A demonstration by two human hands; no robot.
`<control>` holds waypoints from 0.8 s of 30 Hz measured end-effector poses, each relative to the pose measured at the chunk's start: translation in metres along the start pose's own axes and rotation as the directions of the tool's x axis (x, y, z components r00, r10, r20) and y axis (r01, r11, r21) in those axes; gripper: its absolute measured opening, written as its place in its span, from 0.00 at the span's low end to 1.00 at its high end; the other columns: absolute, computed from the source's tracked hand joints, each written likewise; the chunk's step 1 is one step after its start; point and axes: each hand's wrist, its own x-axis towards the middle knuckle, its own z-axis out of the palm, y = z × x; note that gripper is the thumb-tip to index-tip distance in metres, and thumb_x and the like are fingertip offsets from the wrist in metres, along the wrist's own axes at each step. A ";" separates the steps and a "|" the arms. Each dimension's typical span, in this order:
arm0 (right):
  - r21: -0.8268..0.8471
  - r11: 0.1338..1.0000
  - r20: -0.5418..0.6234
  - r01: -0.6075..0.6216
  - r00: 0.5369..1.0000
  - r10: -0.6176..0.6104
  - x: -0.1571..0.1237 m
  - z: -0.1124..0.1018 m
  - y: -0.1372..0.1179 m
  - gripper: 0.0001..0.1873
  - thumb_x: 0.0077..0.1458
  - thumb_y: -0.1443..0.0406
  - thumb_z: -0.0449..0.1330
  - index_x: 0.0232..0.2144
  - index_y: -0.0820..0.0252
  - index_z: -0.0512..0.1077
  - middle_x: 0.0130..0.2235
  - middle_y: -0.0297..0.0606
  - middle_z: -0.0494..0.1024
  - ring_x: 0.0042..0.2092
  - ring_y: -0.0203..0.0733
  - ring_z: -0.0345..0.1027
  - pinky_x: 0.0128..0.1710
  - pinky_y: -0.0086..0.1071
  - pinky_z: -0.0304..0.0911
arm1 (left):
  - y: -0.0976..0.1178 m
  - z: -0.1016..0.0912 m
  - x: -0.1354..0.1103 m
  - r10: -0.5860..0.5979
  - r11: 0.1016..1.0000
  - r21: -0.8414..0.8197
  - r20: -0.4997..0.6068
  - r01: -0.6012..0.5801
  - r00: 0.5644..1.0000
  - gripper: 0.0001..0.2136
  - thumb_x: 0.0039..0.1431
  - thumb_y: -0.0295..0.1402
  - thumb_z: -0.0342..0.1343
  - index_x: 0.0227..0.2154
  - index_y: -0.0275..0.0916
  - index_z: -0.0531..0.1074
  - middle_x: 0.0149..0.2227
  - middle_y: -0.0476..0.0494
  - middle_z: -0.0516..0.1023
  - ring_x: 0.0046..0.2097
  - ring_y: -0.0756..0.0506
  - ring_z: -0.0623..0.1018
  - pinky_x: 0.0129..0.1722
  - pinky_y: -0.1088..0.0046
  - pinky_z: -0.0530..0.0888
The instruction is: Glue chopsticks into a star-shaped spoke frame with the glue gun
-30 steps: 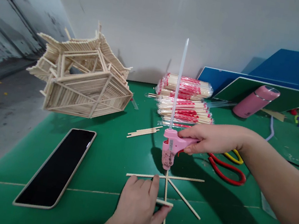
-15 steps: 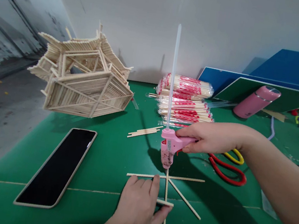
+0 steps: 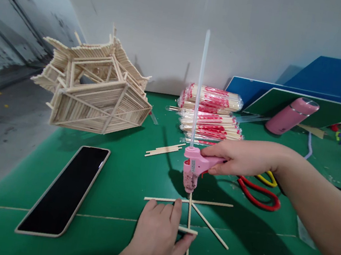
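Note:
My right hand (image 3: 237, 157) is wrapped round the handle of a pink hot glue gun (image 3: 192, 170). A long translucent glue stick (image 3: 200, 85) stands up out of its back, and the nozzle points down where several thin wooden sticks meet. Among these are a crosswise stick (image 3: 213, 203), a slanting stick (image 3: 211, 227) and a lengthwise stick (image 3: 189, 216). My left hand (image 3: 156, 233) is closed on a wooden stick (image 3: 188, 230) whose end shows by the thumb. Its index fingertip touches the crosswise stick. The palm hides the rest of the held stick.
A wooden stick model (image 3: 103, 99) lies tilted at the back left, behind a phone (image 3: 65, 190). Loose sticks (image 3: 163, 149) and wrapped stick bundles (image 3: 213, 112) lie beyond the gun. Red-and-yellow-handled scissors (image 3: 259, 199), a pink bottle (image 3: 293, 116) and boards (image 3: 309, 107) are to the right.
The glue gun's upright glue stick has tipped slightly to the right at its top. Both hands and the wooden sticks stay almost exactly where they were.

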 end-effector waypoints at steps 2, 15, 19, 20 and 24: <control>0.005 1.000 0.003 -0.003 1.000 0.003 0.000 0.000 0.000 0.06 0.50 0.62 0.51 0.28 0.60 0.61 0.27 0.32 0.65 0.27 0.34 0.57 0.23 0.26 0.49 | 0.000 0.001 0.000 -0.003 1.000 0.007 -0.007 0.003 1.000 0.21 0.48 0.43 0.49 0.40 0.30 0.67 0.24 0.42 0.72 0.26 0.45 0.72 0.30 0.63 0.69; 0.015 1.000 -0.002 -0.006 1.000 0.006 -0.001 0.001 0.001 0.07 0.49 0.62 0.51 0.27 0.59 0.60 0.25 0.32 0.63 0.26 0.34 0.56 0.23 0.26 0.48 | 0.000 0.001 0.001 -0.001 1.000 0.002 -0.004 0.001 1.000 0.21 0.48 0.42 0.50 0.39 0.29 0.67 0.23 0.42 0.72 0.26 0.44 0.72 0.29 0.63 0.69; 0.010 1.000 0.001 -0.005 1.000 0.005 -0.002 0.001 0.001 0.07 0.49 0.62 0.51 0.26 0.59 0.59 0.25 0.31 0.62 0.26 0.34 0.55 0.22 0.26 0.48 | 0.000 0.000 0.001 0.004 1.000 0.005 0.005 -0.004 1.000 0.21 0.48 0.42 0.50 0.40 0.30 0.67 0.24 0.41 0.72 0.26 0.44 0.72 0.29 0.63 0.69; 0.003 1.000 -0.001 0.001 1.000 -0.001 -0.002 0.001 0.000 0.06 0.50 0.62 0.51 0.26 0.59 0.59 0.25 0.31 0.62 0.26 0.34 0.55 0.22 0.26 0.48 | 0.000 -0.001 0.001 0.005 1.000 0.008 0.012 -0.005 1.000 0.21 0.48 0.42 0.50 0.40 0.30 0.67 0.24 0.41 0.72 0.26 0.44 0.72 0.29 0.63 0.69; -0.018 0.999 -0.022 0.037 0.999 -0.038 -0.006 0.003 -0.001 0.05 0.51 0.64 0.49 0.26 0.58 0.57 0.24 0.30 0.60 0.26 0.33 0.54 0.22 0.25 0.49 | 0.001 -0.005 -0.001 0.020 1.000 0.013 0.045 -0.021 0.999 0.21 0.49 0.40 0.51 0.40 0.26 0.68 0.24 0.38 0.72 0.26 0.43 0.72 0.28 0.62 0.69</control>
